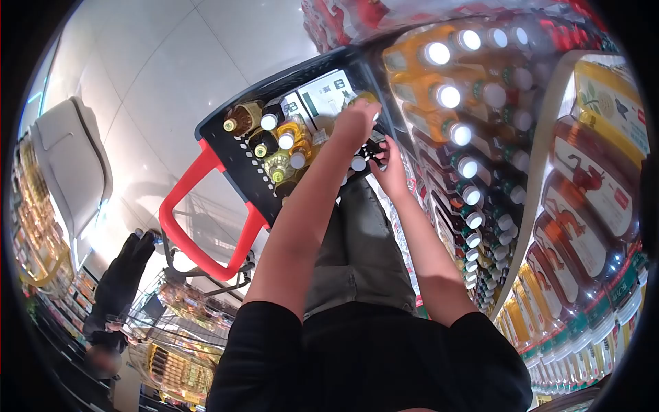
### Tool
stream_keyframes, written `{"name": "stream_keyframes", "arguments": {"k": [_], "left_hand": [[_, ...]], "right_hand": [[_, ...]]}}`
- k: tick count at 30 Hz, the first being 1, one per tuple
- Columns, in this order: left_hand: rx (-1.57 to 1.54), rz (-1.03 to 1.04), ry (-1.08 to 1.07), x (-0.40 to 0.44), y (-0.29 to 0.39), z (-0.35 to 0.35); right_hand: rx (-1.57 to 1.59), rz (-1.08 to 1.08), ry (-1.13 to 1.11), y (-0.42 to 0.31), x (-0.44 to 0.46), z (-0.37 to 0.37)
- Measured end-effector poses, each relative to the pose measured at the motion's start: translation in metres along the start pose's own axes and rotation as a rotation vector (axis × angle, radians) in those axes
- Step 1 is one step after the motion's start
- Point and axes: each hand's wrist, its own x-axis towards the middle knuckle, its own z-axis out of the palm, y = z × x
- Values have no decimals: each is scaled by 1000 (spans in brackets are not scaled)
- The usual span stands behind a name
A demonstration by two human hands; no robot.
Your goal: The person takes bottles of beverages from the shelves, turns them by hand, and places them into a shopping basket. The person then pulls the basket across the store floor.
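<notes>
A black basket (237, 168) with a red handle (184, 246) holds several bottles and a white box with printed labels (322, 96). My left hand (357, 122) is closed at the basket's far right corner, around a yellow bottle (364, 98) that it partly hides. Below it, my right hand (391, 165) has its fingers apart at the basket's right side, beside a dark bottle with a white cap (357, 163). Brown, dark and yellow bottles stand at the basket's left, among them a brown one (241, 120).
Rows of white-capped bottles (469, 167) line the right side, next to a shelf edge (542, 137) with larger bottles. Red-and-white packs (343, 24) lie beyond the basket. At left are a grey panel (65, 165), a person in dark clothes (117, 288) and wire racks (171, 323).
</notes>
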Motion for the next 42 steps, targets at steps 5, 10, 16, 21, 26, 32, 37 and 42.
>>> {"name": "stream_keyframes", "arguments": {"k": [5, 10, 16, 21, 26, 32, 37, 42], "left_hand": [[-53, 28, -73, -11, 6, 25], [13, 134, -123, -23, 11, 54], [65, -60, -240, -19, 30, 59], [212, -70, -224, -34, 34, 43], [161, -16, -30, -76, 23, 1], [188, -10, 66, -170, -5, -50], [179, -203, -265, -252, -85, -62], [277, -241, -330, -300, -94, -78]], "right_hand": [[67, 27, 80, 17, -22, -11], [19, 36, 81, 30, -37, -20], [7, 111, 86, 37, -58, -32], [-67, 239, -7, 61, -93, -37], [-145, 415, -162, 93, -161, -42], [-123, 566, -92, 99, -267, -46], [-135, 610, -26, 100, -357, -29], [-97, 665, -9, 111, -396, -24]]}}
